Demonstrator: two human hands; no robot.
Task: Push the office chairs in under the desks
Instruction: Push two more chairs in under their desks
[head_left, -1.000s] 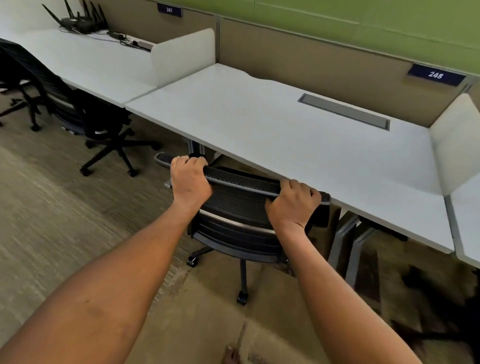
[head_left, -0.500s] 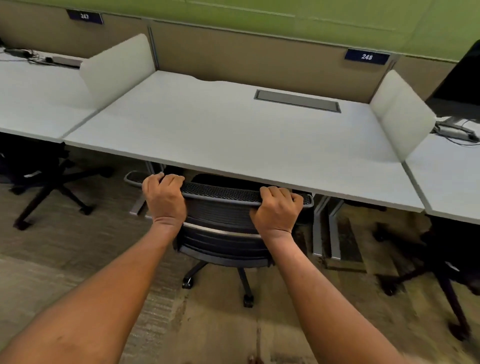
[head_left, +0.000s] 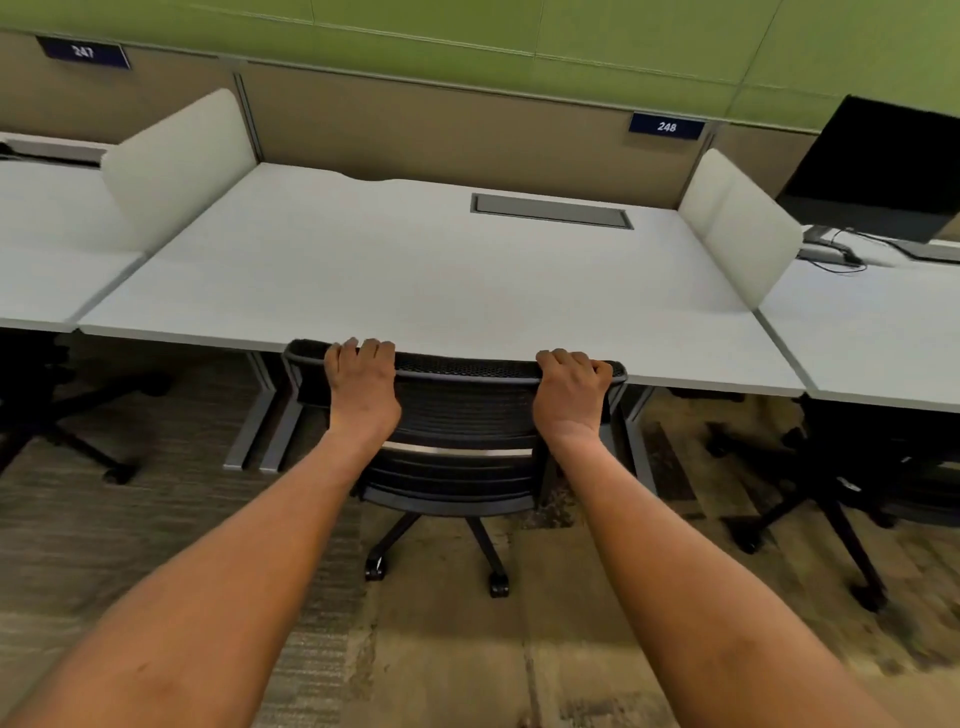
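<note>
Below the grip, two bare forearms reach forward over a streaked brown-and-tan carpet (head_left: 156, 545), and between them stand two dark spokes of the chair's star base, each ending in a small black caster (head_left: 497, 586). At the grip itself, the left hand (head_left: 363, 392) and the right hand (head_left: 569, 400) each close over the top rail of the office chair (head_left: 462, 447), fingers curled over its far side and knuckles up, the left near the rail's left corner and the right just short of its right corner. The rail is a curved band of black perforated mesh; beneath it the backrest is ribbed black slats crossed by one pale metallic strip. The rail meets the front edge of the desk (head_left: 415, 270), so the backrest stands at that edge and the seat is hidden beneath the top. Beyond the grip, the desktop is a flat, matte, pale grey slab on grey metal legs, with a recessed rectangular grey cable tray (head_left: 550, 210) toward its back. Rounded white divider panels (head_left: 182, 161) rise at either side. Left and right of the grip, dark chair bases sit under neighbouring desks. Farthest away, a tan partition carries a navy plate reading 248 (head_left: 666, 127) under a green wall.
</note>
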